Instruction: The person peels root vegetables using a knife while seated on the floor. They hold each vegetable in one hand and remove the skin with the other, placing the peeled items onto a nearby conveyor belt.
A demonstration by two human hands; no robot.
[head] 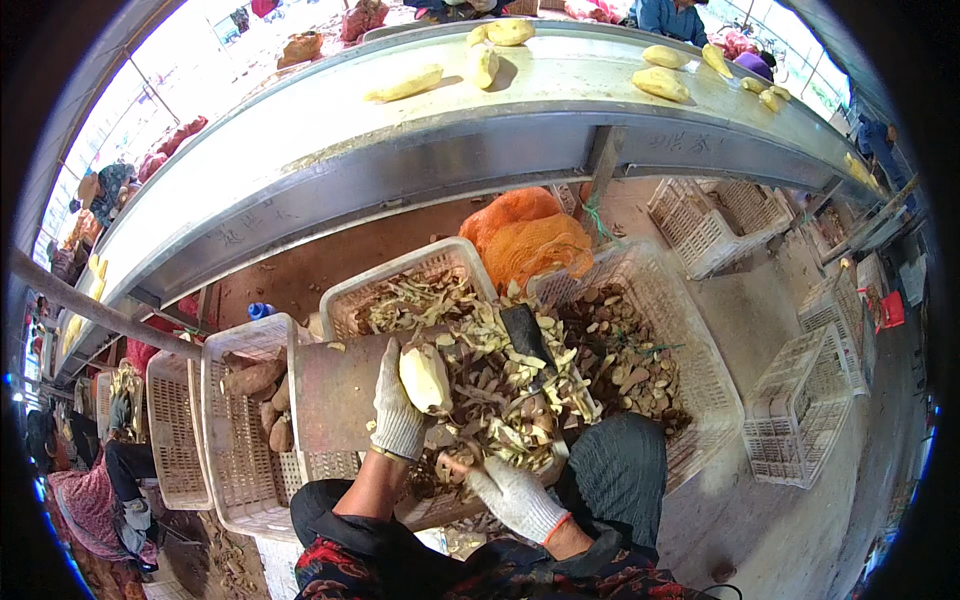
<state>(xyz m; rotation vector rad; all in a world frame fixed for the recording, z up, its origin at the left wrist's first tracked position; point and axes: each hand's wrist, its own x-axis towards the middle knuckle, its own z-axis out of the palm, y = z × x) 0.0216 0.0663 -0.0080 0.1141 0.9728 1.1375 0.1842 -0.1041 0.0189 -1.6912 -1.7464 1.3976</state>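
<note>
My left hand [397,409], in a white knit glove, grips a peeled pale-yellow sweet potato [424,379] with some skin at its upper end. Below and to the right is my right hand [517,496], gloved alike, low over a heap of peelings [517,427] between my knees. Something brownish and blurred shows at its fingertips; whether it is a tool, a peel or a bare finger is unclear. A flat board [337,390] lies left of my left hand, across the edge of a crate. On the heap rests a dark, flat object [525,334].
A crate [251,465] at left holds unpeeled sweet potatoes [259,377]. Crates of peelings [405,264] and scraps [705,315] stand ahead, beside an orange mesh sack [536,232]. Beyond them runs a metal-sided conveyor [465,154] with peeled sweet potatoes [660,84]. Other people [667,21] work around it.
</note>
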